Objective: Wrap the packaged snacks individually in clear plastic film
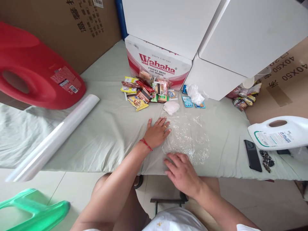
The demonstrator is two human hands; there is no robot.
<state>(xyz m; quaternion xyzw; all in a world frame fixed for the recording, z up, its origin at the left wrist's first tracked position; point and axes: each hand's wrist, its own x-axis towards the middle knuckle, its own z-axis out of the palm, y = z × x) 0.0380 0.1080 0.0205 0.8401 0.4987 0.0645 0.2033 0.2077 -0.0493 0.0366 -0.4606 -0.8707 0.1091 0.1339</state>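
Note:
A crinkled sheet of clear plastic wrap [187, 136] lies flat on the pale green cloth [108, 134]. My left hand [157, 132] rests palm down, fingers spread, on the sheet's left edge; a red string circles that wrist. My right hand [181, 171] lies flat with fingers apart on the sheet's near edge. Beyond the sheet sit a small white wad [171, 107] and a heap of snack packets [146, 91].
A roll of clear film [55, 138] lies at the left beside a red jug [31, 70]. A Wahaha carton [156, 64] and white boxes [240, 35] stand behind. At the right are a white jug [279, 133], a phone [252, 155] and keys [266, 160]. A green stool [33, 210] stands below left.

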